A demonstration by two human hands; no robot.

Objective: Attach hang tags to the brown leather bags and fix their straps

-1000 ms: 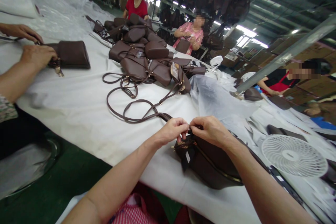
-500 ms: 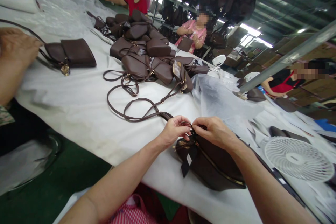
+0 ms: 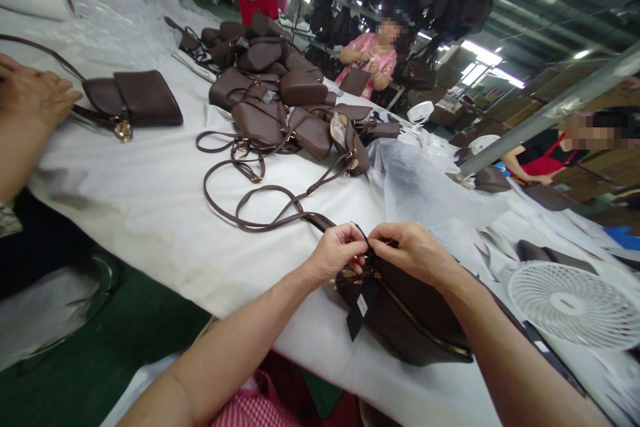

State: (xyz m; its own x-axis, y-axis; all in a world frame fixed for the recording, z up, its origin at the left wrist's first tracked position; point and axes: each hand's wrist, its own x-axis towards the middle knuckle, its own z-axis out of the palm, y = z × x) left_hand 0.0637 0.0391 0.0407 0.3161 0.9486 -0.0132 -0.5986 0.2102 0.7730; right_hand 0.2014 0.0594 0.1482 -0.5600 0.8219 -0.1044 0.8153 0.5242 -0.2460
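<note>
A dark brown handbag (image 3: 415,313) with a gold zip lies on the table in front of me, partly covered by my right forearm. My left hand (image 3: 343,250) is closed in a pinch at the bag's near-left end. Facing it, almost touching, my right hand (image 3: 400,247) pinches too. Between their fingertips is a thin dark cord (image 3: 369,252), mostly hidden by the fingers. Below them hangs a black tag (image 3: 357,313) with a small white label, beside a gold charm (image 3: 349,275). A long brown strap (image 3: 270,227) curls across the table from behind my left hand.
Brown bags (image 3: 270,90) are heaped at the table's far side. Another person's hand (image 3: 37,90) is at the left, by a small brown bag (image 3: 147,100). Clear plastic (image 3: 425,180) lies ahead; a white fan (image 3: 570,303) stands right. Several co-workers are around the table.
My hands stay at the bag's end; the cord loop that showed between my fingers is drawn in closer. The other person's hand at left has lowered and spread over the small bag's strap.
</note>
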